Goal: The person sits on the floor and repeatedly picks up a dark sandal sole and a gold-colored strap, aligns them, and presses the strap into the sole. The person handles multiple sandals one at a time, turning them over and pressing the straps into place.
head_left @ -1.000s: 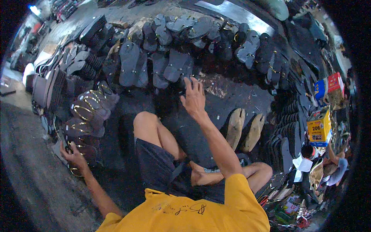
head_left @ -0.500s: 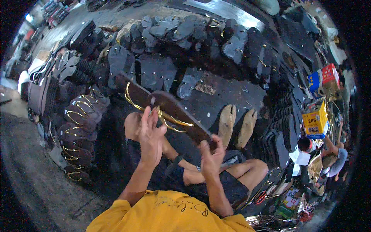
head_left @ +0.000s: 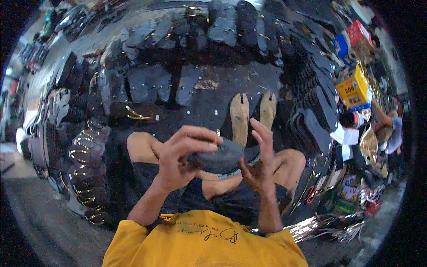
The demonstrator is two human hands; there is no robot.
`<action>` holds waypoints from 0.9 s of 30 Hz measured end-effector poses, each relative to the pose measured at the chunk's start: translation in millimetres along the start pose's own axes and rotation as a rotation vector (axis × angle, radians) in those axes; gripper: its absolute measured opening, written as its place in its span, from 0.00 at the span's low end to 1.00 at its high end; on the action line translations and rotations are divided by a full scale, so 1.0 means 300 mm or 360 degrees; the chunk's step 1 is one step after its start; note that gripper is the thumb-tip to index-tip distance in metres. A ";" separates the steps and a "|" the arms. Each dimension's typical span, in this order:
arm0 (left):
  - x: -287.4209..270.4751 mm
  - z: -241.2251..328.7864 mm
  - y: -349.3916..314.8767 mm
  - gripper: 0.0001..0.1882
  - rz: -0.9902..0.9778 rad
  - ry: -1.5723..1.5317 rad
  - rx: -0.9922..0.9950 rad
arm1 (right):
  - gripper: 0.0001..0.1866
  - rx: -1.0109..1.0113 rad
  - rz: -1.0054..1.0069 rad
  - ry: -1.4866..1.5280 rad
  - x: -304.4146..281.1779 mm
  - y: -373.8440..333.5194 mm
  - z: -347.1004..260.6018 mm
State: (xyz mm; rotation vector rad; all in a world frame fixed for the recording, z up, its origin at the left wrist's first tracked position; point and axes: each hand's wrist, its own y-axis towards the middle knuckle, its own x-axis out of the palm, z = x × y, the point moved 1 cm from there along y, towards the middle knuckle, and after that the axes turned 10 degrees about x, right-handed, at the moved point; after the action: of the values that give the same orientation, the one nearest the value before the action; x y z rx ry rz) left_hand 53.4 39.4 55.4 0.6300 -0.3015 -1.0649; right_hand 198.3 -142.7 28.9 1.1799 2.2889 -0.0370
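The left hand point(head_left: 180, 155) holds a dark sandal sole point(head_left: 218, 156) tight, the right hand point(head_left: 258, 162) open at three o'clock, likely fitting it next.

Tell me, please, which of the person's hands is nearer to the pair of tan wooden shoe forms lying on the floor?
Right. The right hand is raised just below the tan wooden shoe forms, while the left hand grips the dark sole farther to their left.
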 end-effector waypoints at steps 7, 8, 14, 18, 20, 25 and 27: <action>0.049 0.089 0.051 0.20 -0.0376 0.0386 0.0322 | 0.21 -0.0448 -0.0112 0.0030 -0.109 -0.002 -0.092; 0.051 0.105 0.049 0.23 -0.0379 0.0402 0.0218 | 0.19 -0.0458 -0.0048 0.0040 -0.106 -0.009 -0.086; 0.066 0.099 0.028 0.32 -0.0238 0.0567 0.0228 | 0.18 -0.0398 -0.0015 0.0089 -0.100 -0.018 -0.083; 0.055 0.113 0.038 0.28 -0.0349 0.0815 0.0238 | 0.19 -0.0368 -0.0054 0.0117 -0.101 -0.019 -0.067; 0.062 0.078 0.005 0.27 -0.0379 0.0645 0.0215 | 0.23 -0.0348 -0.0119 0.0151 -0.096 -0.027 -0.057; 0.107 0.013 -0.067 0.23 -0.0451 0.0526 0.0042 | 0.29 -0.0107 -0.0320 0.0255 -0.072 -0.013 -0.088; 0.106 0.003 -0.073 0.20 -0.0434 0.0524 0.0082 | 0.27 -0.0405 -0.0400 -0.0091 -0.103 0.030 -0.047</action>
State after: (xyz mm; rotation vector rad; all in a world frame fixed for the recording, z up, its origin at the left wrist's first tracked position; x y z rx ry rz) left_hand 52.2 3.7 40.5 0.8974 0.0464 -1.1938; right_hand 212.6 -156.2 57.9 0.7509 2.2975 0.1217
